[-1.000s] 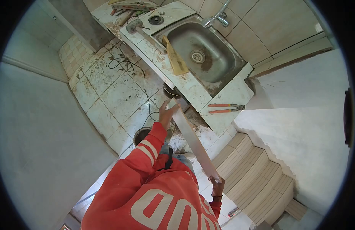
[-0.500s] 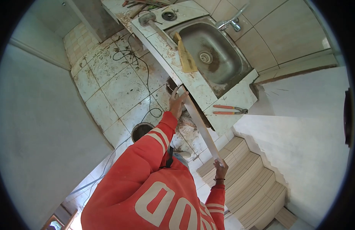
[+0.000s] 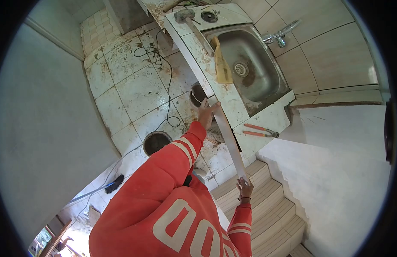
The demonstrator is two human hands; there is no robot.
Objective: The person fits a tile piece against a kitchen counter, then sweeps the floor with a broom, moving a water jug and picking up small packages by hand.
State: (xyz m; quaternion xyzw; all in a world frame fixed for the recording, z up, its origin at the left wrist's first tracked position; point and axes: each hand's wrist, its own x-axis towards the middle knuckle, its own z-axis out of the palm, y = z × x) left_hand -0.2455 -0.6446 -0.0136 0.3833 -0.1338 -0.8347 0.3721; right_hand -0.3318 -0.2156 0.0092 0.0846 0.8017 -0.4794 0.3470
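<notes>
A long, narrow pale strip, perhaps cut tile [image 3: 227,133], runs along the front edge of the sink counter [image 3: 255,145]. My left hand [image 3: 205,114] is closed on the strip's upper end, close to the counter edge. Lower down, my right hand [image 3: 245,188] grips the other end, beyond the counter's near corner. Between my hands, a dark gap shows beside the strip under the counter edge. Pincers with orange handles [image 3: 260,130] lie on the countertop near the strip.
A steel sink [image 3: 267,81] is set into the counter. A yellow scraper-like piece [image 3: 223,68] and a mallet [image 3: 185,16] rest beside it. Buckets [image 3: 156,143] and a black cable [image 3: 169,92] are on the dirty tiled floor. Steps [image 3: 260,201] curve at the lower right.
The strip's upper end has come closer in line with the counter's front edge, both hands still on it. The camera view has shifted, showing more of the floor bucket and a brush.
</notes>
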